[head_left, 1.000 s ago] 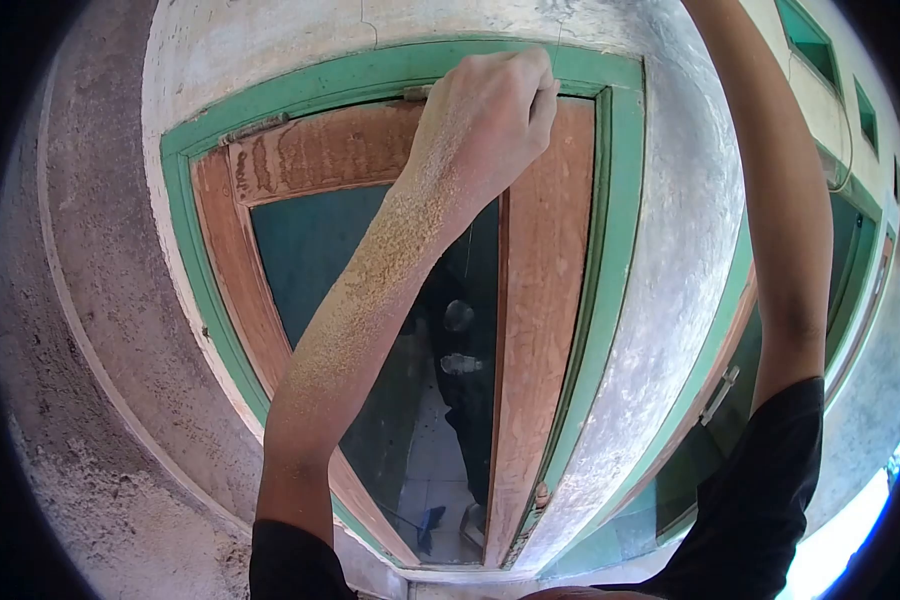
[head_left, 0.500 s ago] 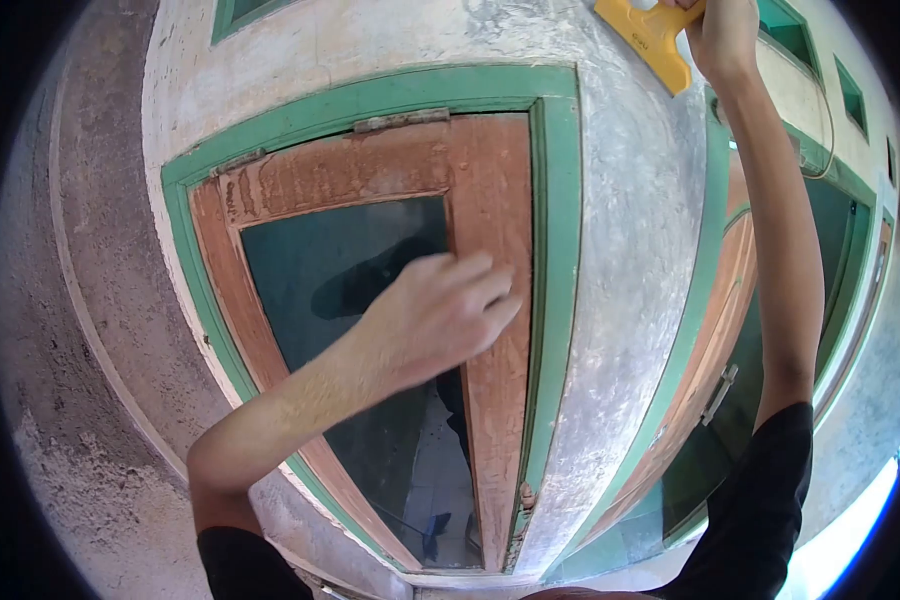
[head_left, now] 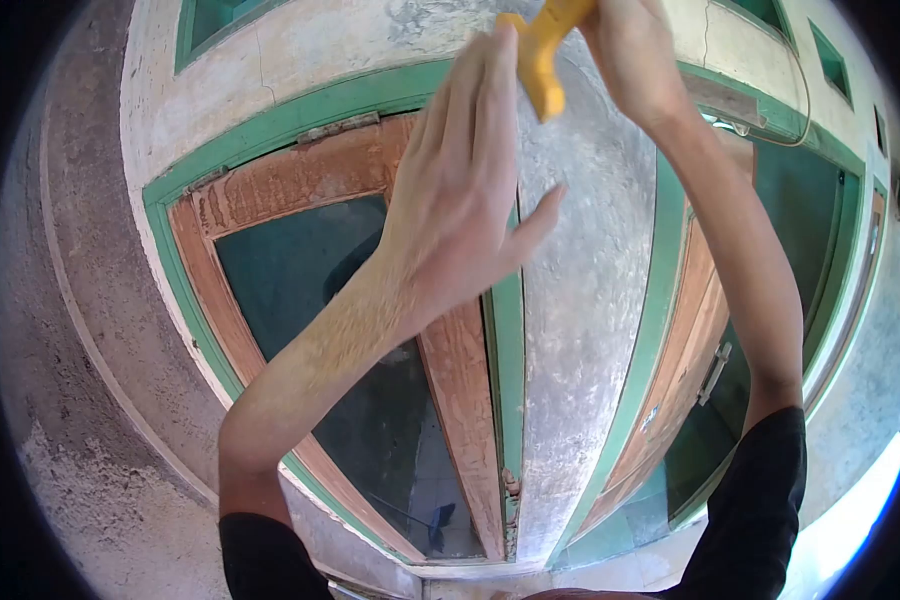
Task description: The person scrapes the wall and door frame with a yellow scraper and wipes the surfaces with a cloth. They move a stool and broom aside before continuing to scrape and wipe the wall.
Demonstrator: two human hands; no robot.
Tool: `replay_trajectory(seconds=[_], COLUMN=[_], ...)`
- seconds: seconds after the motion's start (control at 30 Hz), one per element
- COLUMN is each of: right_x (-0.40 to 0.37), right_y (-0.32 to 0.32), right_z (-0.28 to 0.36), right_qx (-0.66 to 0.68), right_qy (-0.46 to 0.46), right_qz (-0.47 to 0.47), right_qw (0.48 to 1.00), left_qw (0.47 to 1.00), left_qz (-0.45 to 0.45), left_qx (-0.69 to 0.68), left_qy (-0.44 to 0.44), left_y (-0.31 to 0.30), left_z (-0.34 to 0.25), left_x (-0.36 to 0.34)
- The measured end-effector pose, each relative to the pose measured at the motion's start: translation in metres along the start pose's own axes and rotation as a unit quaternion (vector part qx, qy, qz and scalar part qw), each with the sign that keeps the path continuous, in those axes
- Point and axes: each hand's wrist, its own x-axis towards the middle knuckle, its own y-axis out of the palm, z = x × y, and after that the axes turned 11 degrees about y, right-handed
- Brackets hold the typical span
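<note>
At the top of the head view, my right hand (head_left: 632, 62) grips the handle of a yellow scraper (head_left: 542, 72) with a wide head. The grasping fingers are partly cut off by the upper edge. My left hand (head_left: 460, 185) is open, its fingers stretched upward and the thumb apart, with the fingertips right beside the scraper's left end. Behind both hands stands a narrow strip of grey-white plastered wall (head_left: 590, 290), rough and patchy.
Left of the strip, a brown wooden panel (head_left: 460, 400) with dark glass (head_left: 370, 440) sits in a green frame (head_left: 510, 400). To the right, a wooden door (head_left: 660, 430) with a metal handle (head_left: 714, 375) stands ajar. A cable (head_left: 806, 95) loops at the upper right.
My left hand has risen from in front of the wooden panel up to the scraper, its fingers going from curled to stretched out. My right hand and the scraper have shifted left in view.
</note>
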Motion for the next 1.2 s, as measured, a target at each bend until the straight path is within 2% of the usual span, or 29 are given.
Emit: replay_trajectory(seconds=[0.03,0.07,0.13,0.2,0.23,0.3,0.37,0.4,0.47,0.5,0.57,0.6,0.67,0.77,0.83,0.9,0.93,1.0,1.03,1.1,1.13,1.2], right_x=[-0.004,0.006,0.001,-0.004,-0.003,-0.003,-0.007,-0.006,-0.004,-0.004,-0.004,-0.004,-0.004,-0.013,-0.01,-0.007,-0.005,-0.004,-0.006,-0.012,-0.015,-0.021], right_y=[0.004,-0.005,-0.005,-0.01,-0.009,-0.014,-0.024,-0.031,-0.046,-0.049,-0.051,-0.048,-0.038,-0.022,-0.008,0.005,0.007,0.013,0.015,0.024,0.025,0.032], right_z=[0.001,-0.01,-0.005,-0.007,-0.014,-0.01,0.012,0.022,0.038,0.04,0.04,0.038,0.035,0.042,0.032,0.019,0.011,-0.001,-0.005,0.002,0.007,0.037], right_qx=[-0.015,-0.028,-0.04,-0.06,-0.042,-0.024,-0.089,-0.086,-0.194,-0.193,-0.256,-0.257,-0.326,-0.339,-0.359,-0.402,-0.402,-0.458,-0.457,-0.575,-0.574,-0.639], right_qy=[-0.021,0.036,0.03,0.028,-0.001,-0.032,0.068,0.063,0.053,0.049,-0.038,-0.041,-0.056,-0.057,-0.091,-0.108,-0.106,-0.228,-0.228,-0.256,-0.257,-0.13], right_qz=[-0.011,0.018,0.028,0.035,0.053,0.067,0.124,0.123,0.237,0.236,0.251,0.251,0.181,0.197,0.19,0.163,0.165,0.099,0.101,0.04,0.042,0.06], right_qw=[1.0,0.999,0.998,0.997,0.998,0.997,0.986,0.987,0.951,0.951,0.933,0.932,0.926,0.918,0.909,0.894,0.894,0.854,0.854,0.776,0.776,0.756], left_qw=[1.0,0.999,0.995,0.958,0.958,0.995,0.994,0.993,0.99,0.986,0.978,0.97,0.973,0.984,0.989,0.997,0.998,0.984,0.984,0.977,0.977,0.99], left_qz=[0.0,-0.028,-0.053,-0.226,-0.227,0.008,-0.005,-0.02,-0.011,-0.003,-0.002,0.001,-0.007,-0.019,-0.024,-0.023,-0.023,-0.15,-0.15,-0.192,-0.193,-0.128], left_qx=[0.0,0.043,0.084,0.172,0.169,0.1,0.106,0.111,0.126,0.137,0.16,0.18,0.169,0.114,0.073,0.036,0.034,-0.092,-0.091,-0.051,-0.049,0.009], left_qy=[-0.001,0.01,0.02,0.038,0.039,-0.01,0.012,0.028,0.063,0.095,0.132,0.166,0.156,0.139,0.126,0.06,0.057,0.035,0.033,0.08,0.078,0.052], left_y=[0.006,0.011,0.032,0.058,0.054,0.024,0.021,0.019,0.011,0.007,0.0,-0.003,-0.004,-0.005,-0.005,-0.006,-0.003,0.006,0.009,0.011,0.012,0.005], left_z=[0.002,0.004,0.016,0.024,0.022,0.015,0.027,0.034,0.048,0.054,0.064,0.067,0.071,0.079,0.083,0.081,0.081,0.088,0.094,0.1,0.099,0.08], left_x=[0.007,0.012,0.024,0.037,0.032,0.026,0.023,0.021,0.021,0.023,0.025,0.026,0.026,0.025,0.021,0.023,0.024,0.028,0.031,0.038,0.037,0.046])
